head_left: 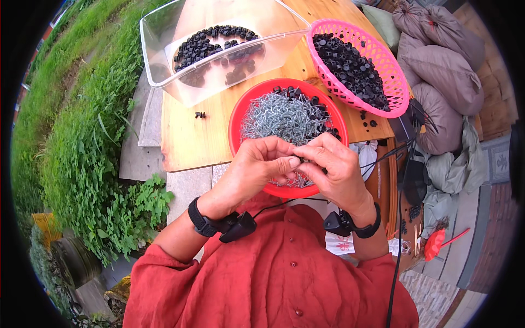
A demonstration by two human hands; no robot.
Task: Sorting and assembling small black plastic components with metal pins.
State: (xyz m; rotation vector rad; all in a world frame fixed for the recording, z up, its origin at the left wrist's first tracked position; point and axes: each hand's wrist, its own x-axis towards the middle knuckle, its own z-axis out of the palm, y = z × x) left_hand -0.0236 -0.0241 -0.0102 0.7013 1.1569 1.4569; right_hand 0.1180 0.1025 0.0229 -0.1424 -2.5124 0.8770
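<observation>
My left hand (266, 162) and my right hand (331, 165) meet fingertip to fingertip over the near part of a red basin (235, 117). Both are closed in a pinch, and a small dark piece seems to show between them, mostly hidden by the fingers. Silver screws (276, 117) fill much of the basin. Small black plastic parts (319, 112) lie among them along its right and far side. Beyond the basin to the right, a pink woven basket (402, 98) holds many black plastic caps (353, 68).
A clear plastic bin (219, 82) with black pieces (199, 49) stands at the far left of the wooden table (188, 139). A few loose black pieces (200, 115) lie nearby. Stuffed grey-brown sacks (437, 71) are piled at right. Dark cables (399, 218) hang beside my right arm.
</observation>
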